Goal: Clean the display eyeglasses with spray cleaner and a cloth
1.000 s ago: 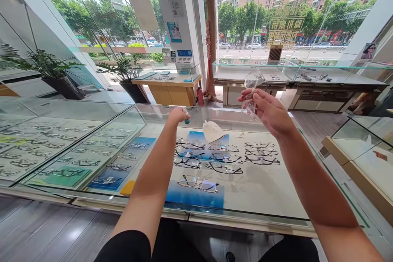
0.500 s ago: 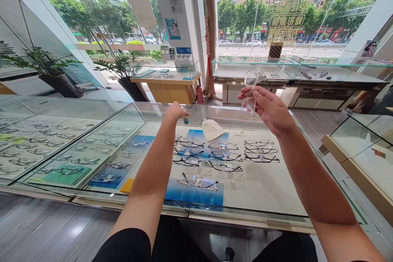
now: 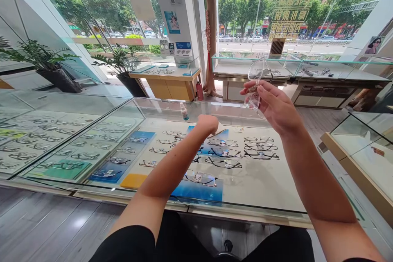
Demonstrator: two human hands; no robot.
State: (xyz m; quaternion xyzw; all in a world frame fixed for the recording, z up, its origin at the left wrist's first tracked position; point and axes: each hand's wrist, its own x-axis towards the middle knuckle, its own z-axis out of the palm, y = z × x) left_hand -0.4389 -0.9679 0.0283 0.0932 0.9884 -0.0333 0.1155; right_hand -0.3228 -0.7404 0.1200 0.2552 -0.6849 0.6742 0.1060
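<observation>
My right hand (image 3: 278, 108) is raised above the glass counter, pinching a pair of eyeglasses (image 3: 254, 86) between thumb and fingers. They are held on end, and droplets show on the lower lens. My left hand (image 3: 208, 125) is closed over a pale cloth (image 3: 220, 129) on the counter and covers most of it; its fingertips are hidden. To the left of that hand, a small spray bottle (image 3: 184, 111) with a white top stands upright on the glass, apart from the hand.
Below me, the glass display counter (image 3: 264, 188) contains several rows of eyeglasses (image 3: 224, 153). A yellow pad (image 3: 133, 180) lies at its front left. Another glass case (image 3: 362, 147) stands at the right. Further cases and potted plants (image 3: 61, 75) line the windows.
My left hand has left the spray bottle, moved right and closed over the cloth. My right hand still holds the eyeglasses, nearly in place.
</observation>
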